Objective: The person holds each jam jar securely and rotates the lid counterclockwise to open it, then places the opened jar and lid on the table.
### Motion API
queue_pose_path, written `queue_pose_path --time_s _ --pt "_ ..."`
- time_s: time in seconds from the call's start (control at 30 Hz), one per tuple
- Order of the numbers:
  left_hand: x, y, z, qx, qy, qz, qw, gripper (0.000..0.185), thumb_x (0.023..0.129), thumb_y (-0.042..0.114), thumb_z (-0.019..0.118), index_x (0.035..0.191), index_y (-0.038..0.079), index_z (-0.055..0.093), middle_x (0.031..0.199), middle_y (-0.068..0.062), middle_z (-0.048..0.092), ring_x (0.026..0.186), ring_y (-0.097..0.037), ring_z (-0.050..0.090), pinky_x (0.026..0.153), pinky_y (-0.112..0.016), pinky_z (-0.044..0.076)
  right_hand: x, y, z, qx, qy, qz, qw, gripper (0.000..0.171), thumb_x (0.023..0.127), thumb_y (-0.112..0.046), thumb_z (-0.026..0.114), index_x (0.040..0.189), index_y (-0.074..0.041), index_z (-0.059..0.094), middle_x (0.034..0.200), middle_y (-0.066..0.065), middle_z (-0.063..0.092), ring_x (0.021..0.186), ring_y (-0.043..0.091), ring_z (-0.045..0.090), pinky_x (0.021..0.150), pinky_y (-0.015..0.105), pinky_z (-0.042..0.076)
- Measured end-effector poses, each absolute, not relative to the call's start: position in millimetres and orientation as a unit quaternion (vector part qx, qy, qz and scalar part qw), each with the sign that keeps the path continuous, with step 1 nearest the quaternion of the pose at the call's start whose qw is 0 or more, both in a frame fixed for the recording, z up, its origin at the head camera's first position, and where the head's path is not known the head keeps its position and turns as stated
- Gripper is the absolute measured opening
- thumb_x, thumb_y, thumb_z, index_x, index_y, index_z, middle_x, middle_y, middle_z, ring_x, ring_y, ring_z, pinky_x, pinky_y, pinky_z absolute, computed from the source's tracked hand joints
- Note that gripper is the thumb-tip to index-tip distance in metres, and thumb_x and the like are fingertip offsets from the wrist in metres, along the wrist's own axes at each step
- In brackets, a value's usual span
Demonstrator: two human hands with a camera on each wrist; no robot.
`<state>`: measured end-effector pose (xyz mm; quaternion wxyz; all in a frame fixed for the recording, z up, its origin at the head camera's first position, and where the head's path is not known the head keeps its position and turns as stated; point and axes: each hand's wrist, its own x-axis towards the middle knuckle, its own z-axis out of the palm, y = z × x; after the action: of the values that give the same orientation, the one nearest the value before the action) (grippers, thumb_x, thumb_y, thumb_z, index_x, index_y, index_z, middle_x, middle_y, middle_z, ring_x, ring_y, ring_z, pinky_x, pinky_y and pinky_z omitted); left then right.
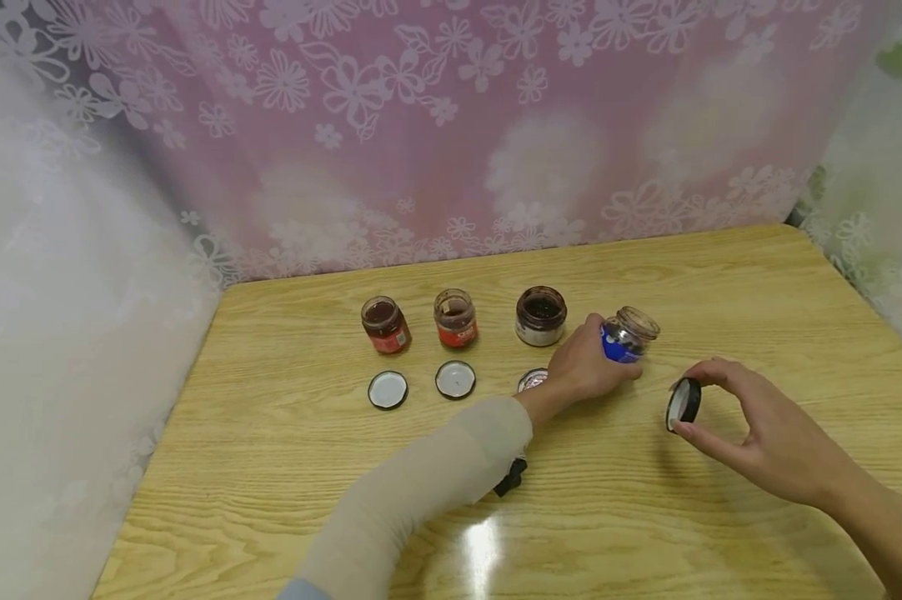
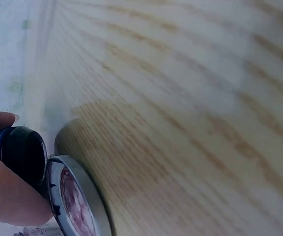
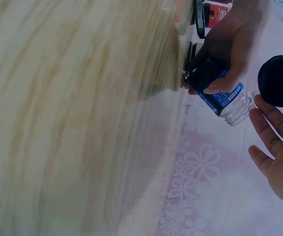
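My left hand [image 1: 582, 364] grips a glass jar [image 1: 620, 346] with a blue label and an uncapped mouth. The jar leans to the right in the head view, low over the table. My right hand [image 1: 774, 433] pinches a black lid [image 1: 684, 404] on edge between thumb and fingers, its white inside facing left. Jar and lid are apart in the head view. A lid with a pinkish inside [image 1: 533, 380] lies by the left wrist, partly hidden by that hand. The left wrist view shows this same lid [image 2: 77, 201] close to the held jar [image 2: 26, 152].
Three open jars stand in a row: a red-labelled jar [image 1: 386, 325], another red-labelled jar [image 1: 455, 318] and a white-labelled jar [image 1: 541, 317]. Two lids, a left one [image 1: 388, 390] and a right one [image 1: 455, 380], lie inside-up before them. A flowered curtain [image 1: 451, 167] hangs behind the wooden table [image 1: 271, 483].
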<state>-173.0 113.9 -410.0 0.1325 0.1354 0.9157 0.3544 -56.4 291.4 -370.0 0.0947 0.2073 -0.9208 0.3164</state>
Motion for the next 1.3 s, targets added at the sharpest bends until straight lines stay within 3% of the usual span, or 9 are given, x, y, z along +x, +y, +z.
queue_pose_path --time_s 0.3,0.57,0.77,0.97,1.2,1.3 --pt "-170 109 -406 0.11 0.888 0.422 0.146 0.064 0.075 0.037 0.079 0.127 0.018 0.047 0.094 0.007 0.056 0.075 -0.007 0.053 0.062 -0.022 0.043 -54 293 -371 0.213 -0.919 0.32 0.091 0.041 0.078 -0.009 0.079 0.11 -0.017 0.056 0.101 -0.014 0.055 0.099 0.002 0.049 0.086 0.009 0.03" --pt "-171 106 -400 0.14 0.851 0.48 0.16 0.062 0.077 0.03 0.078 0.127 0.017 0.045 0.097 0.005 0.055 0.077 -0.007 0.054 0.063 -0.022 0.046 -52 296 -374 0.209 -0.919 0.323 0.082 0.043 0.078 -0.01 0.079 0.114 -0.019 0.056 0.102 -0.013 0.055 0.1 0.003 0.049 0.087 0.008 0.03" --pt "-172 105 -399 0.12 0.834 0.505 0.186 0.062 0.076 0.028 0.08 0.126 0.017 0.045 0.095 0.006 0.054 0.078 -0.008 0.054 0.064 -0.024 0.046 -48 293 -377 0.204 -0.927 0.312 0.051 0.049 0.082 -0.018 0.078 0.123 -0.023 0.052 0.114 -0.01 0.055 0.109 0.007 0.048 0.088 0.007 0.029" --pt "-176 103 -395 0.113 0.822 0.526 0.188 0.063 0.074 0.027 0.08 0.128 0.018 0.046 0.093 0.007 0.055 0.078 -0.008 0.055 0.065 -0.024 0.046 -49 285 -378 0.212 -0.932 0.291 0.036 0.048 0.083 -0.026 0.076 0.123 -0.018 0.052 0.117 -0.008 0.056 0.109 0.016 0.052 0.089 0.008 0.029" --pt "-178 100 -394 0.154 0.822 0.514 0.192 0.061 0.075 0.026 0.079 0.126 0.017 0.046 0.094 0.006 0.054 0.079 -0.008 0.055 0.065 -0.023 0.046 -50 276 -377 0.216 -0.939 0.267 0.02 0.048 0.084 -0.035 0.075 0.123 -0.017 0.054 0.117 -0.009 0.056 0.11 0.017 0.055 0.086 0.032 0.044" --pt "-177 102 -397 0.153 0.831 0.502 0.184 0.061 0.075 0.026 0.08 0.125 0.017 0.046 0.094 0.006 0.055 0.078 -0.007 0.055 0.066 -0.022 0.046 -49 276 -377 0.217 -0.939 0.265 0.023 0.048 0.084 -0.035 0.075 0.123 -0.017 0.054 0.117 -0.009 0.057 0.109 0.018 0.056 0.085 0.035 0.045"
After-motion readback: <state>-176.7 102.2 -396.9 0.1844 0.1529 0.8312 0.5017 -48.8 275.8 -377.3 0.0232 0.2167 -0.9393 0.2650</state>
